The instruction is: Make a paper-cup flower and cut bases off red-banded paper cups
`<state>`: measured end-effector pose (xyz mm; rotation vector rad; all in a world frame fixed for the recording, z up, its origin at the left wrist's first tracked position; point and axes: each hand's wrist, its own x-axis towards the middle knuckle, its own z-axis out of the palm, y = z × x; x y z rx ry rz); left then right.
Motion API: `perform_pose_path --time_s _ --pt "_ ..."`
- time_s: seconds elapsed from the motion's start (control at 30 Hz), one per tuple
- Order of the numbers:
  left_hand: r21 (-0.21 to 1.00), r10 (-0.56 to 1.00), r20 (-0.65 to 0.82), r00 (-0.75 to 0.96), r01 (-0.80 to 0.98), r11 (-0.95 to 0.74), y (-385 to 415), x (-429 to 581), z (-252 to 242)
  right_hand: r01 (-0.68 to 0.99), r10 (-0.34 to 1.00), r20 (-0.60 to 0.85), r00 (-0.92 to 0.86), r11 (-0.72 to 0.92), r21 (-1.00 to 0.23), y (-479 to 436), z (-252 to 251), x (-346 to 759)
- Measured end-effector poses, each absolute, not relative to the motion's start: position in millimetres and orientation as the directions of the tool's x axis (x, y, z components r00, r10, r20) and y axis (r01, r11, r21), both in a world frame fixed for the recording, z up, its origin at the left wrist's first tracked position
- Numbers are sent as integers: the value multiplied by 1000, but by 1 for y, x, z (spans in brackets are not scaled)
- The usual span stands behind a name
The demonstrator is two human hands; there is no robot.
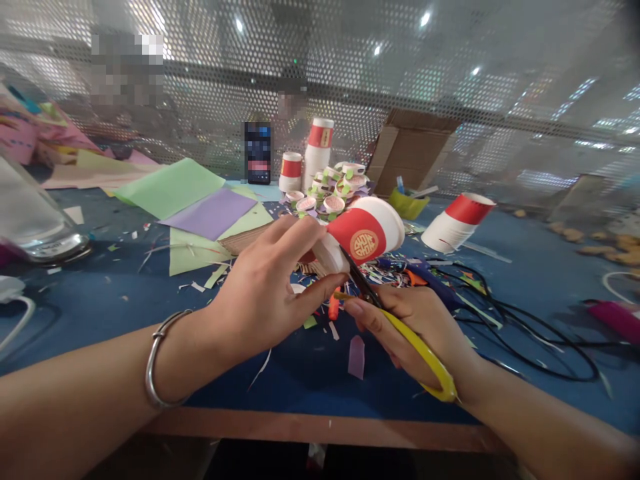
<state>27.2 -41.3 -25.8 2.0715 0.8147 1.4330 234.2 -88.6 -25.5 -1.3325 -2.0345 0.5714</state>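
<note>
A red and white paper cup [366, 230] with a gold emblem lies tilted in the air, its bottom end in the fingers of my left hand [260, 287]. My right hand [415, 323] is closed round scissors [423, 353] with yellow handles. Their dark blades touch the cup near its white bottom end, beside my left fingertips. How far the blades are apart is hard to make out. Behind the cup sits a pile of small cut cup bottoms [334, 205] with green and purple paper bits.
Stacked paper cups [318, 157] and a phone [258, 153] stand at the back. Coloured paper sheets [173, 187] and a glass of water [40, 213] lie left. Another cup [457, 223], black cables [525, 320] and a cardboard piece [407, 153] are right. Paper scraps litter the blue table [300, 380].
</note>
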Motion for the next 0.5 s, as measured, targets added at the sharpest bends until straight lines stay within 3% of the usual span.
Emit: perform_pose_path --time_s 0.1,0.2,0.3,0.5 --pt "754 764 562 318 183 -631 -43 30 -26 656 927 272 -258 375 -655 -89 -23 234" --pt "897 853 423 307 -8 -442 -41 34 -26 648 936 255 -243 352 -675 -89 -20 235" --pt "958 909 284 306 -135 -254 -36 37 -26 639 944 232 -235 329 -695 -88 -17 235" --pt "950 906 297 301 -186 -250 -34 36 -27 632 947 207 -245 318 -707 -86 -19 235"
